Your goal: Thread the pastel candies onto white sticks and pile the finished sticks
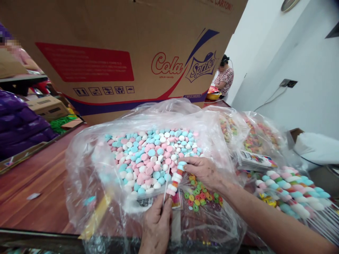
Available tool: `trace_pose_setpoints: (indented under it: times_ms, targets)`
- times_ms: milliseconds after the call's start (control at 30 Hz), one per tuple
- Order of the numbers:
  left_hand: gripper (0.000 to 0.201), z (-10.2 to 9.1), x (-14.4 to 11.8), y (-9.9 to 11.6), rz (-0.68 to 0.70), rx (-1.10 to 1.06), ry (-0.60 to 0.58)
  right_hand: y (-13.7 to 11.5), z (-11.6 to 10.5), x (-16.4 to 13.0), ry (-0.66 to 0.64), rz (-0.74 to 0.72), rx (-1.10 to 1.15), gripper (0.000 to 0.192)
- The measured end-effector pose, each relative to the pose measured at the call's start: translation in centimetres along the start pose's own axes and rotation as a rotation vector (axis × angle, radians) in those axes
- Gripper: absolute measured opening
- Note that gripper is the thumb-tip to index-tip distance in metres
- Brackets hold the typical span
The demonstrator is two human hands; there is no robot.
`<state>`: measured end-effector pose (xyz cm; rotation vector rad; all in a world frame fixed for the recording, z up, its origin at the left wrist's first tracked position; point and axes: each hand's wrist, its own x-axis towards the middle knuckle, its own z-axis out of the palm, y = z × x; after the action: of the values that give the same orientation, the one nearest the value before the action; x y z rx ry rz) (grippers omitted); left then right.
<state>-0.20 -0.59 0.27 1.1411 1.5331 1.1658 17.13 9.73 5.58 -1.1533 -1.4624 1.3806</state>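
Note:
My left hand (156,224) is closed around the lower end of a candy skewer (174,181), threaded with white, pink, blue and orange pieces. A bare thin white stick (166,184) rises beside it from the same fingers. At the skewer's top, my right hand (202,171) pinches a blue candy (181,164) between thumb and fingers. Behind both hands lies a heap of pink, blue and white marshmallow-like candies (148,158) on a clear plastic bag (87,155). Small coloured ring candies (200,195) lie below my right wrist.
A large cardboard carton (106,31) stands behind the bag. Finished-looking candy skewers (296,190) are piled at right, near printed cards (255,160) and bagged ring candies (251,135). Purple wrapped packs (23,123) sit at left. Another person (225,77) is seated farther back.

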Motion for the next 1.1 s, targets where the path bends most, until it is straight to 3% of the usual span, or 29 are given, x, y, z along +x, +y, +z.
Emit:
trace_pose_setpoints:
  times_ms: [333,567,767,933,1100]
  targets:
    - [0.032,0.0,0.1,0.0,-0.002,0.002,0.021,0.6,-0.1,-0.3,-0.055,-0.226,-0.341,0.034]
    - [0.028,0.2,0.1,-0.1,0.019,0.021,0.038,1.6,1.2,-1.0,-0.048,-0.356,-0.452,0.038]
    - [0.028,0.2,0.1,-0.1,0.001,-0.027,0.031,2.1,1.7,-0.8,-0.114,-0.434,-0.508,0.041]
    - [0.035,0.1,0.2,0.0,-0.034,-0.092,0.033,0.7,1.7,-1.3,-0.151,-0.458,-0.512,0.044]
    - [0.043,-0.4,0.2,1.0,-0.03,-0.109,-0.019,-1.7,1.7,-2.8,-0.233,-0.446,-0.434,0.066]
